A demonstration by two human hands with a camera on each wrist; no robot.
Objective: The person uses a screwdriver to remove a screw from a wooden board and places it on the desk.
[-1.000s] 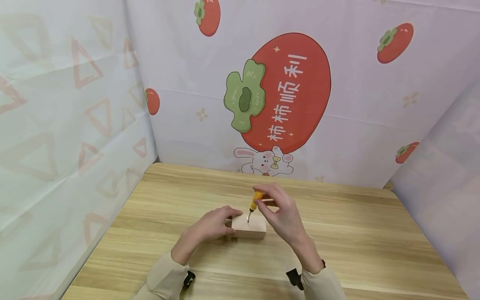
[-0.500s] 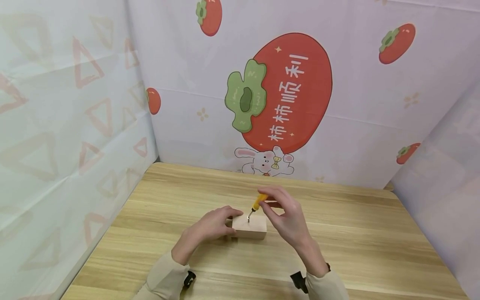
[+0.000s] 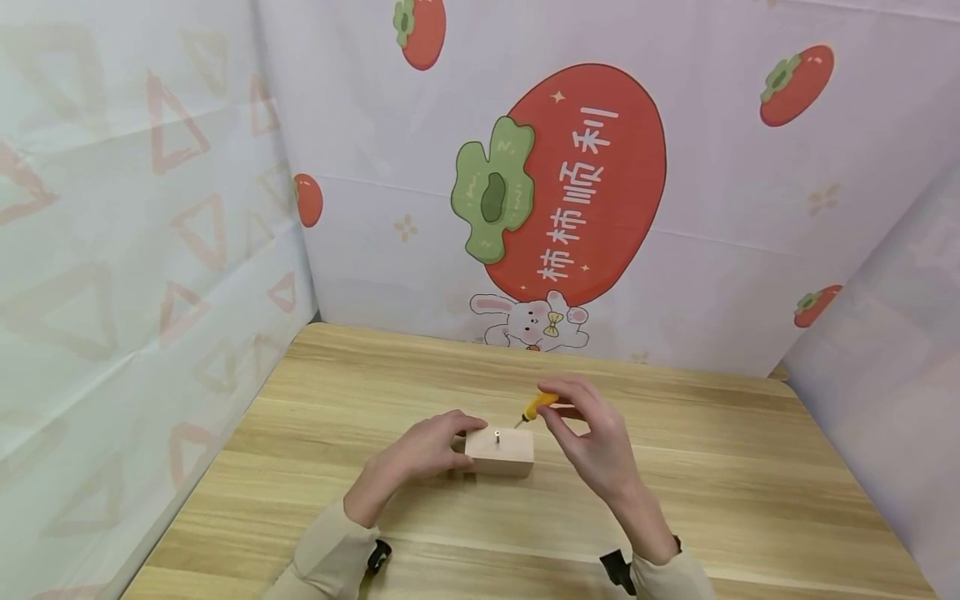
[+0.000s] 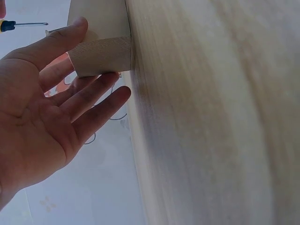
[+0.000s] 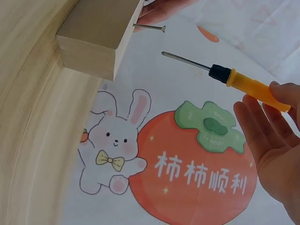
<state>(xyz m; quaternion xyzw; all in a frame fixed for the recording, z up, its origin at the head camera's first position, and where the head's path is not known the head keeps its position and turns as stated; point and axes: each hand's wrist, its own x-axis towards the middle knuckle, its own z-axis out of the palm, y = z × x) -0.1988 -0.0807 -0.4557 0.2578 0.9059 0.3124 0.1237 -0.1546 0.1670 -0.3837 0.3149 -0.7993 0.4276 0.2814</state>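
A pale wooden block [image 3: 501, 458] lies flat on the table. My left hand [image 3: 431, 447] grips its left end, thumb on the near side and fingers on the far side, as the left wrist view shows on the block [image 4: 99, 21]. From the block's top stands a screw [image 3: 497, 437]; most of its shank is exposed in the right wrist view, the screw [image 5: 150, 27] looking slightly tilted there. My right hand [image 3: 596, 437] pinches the yellow handle of a screwdriver [image 3: 538, 407] between thumb and fingers. The screwdriver's tip [image 5: 164, 53] is apart from the screw head.
The wood-grain table [image 3: 720, 483] spreads around the block. Behind it hangs a printed backdrop [image 3: 712, 250] with a large red persimmon and a rabbit; a white cloth wall [image 3: 142, 275] with triangles flanks the left.
The screwdriver tip has come off the screw head, and my right hand has moved right with the tool, which now slants more. The left hand and block have stayed in place.
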